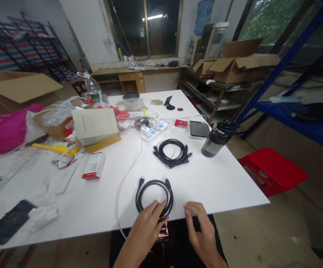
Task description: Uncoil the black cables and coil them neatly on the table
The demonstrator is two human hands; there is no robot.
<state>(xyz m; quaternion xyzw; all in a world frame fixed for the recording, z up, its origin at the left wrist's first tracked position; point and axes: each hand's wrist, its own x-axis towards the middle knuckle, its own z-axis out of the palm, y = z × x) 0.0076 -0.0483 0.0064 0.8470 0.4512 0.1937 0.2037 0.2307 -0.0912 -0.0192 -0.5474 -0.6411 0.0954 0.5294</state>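
Observation:
A coiled black HDMI cable point(138, 201) lies near the table's front edge, its two plug ends pointing away from me. My left hand point(150, 219) is over the lower part of this coil, with the fingers closed on its near right side; the fingertips partly cover the cable. To the right, my right hand point(202, 227) is at the table edge, fingers curved and thumb apart, with nothing visible in it. Farther back sits a second, thicker bundle of black cables point(172, 162) with several plug ends. Below the edge, a lit screen point(163, 232) shows between my hands.
A dark tumbler point(217, 139) and a tablet-like device point(199, 129) stand at the right. Behind the cables are a white power strip point(151, 132) and a red box point(180, 123). Leftward lie a red-white box point(94, 165), a black phone point(12, 221) and clutter. A red stool point(273, 169) stands right.

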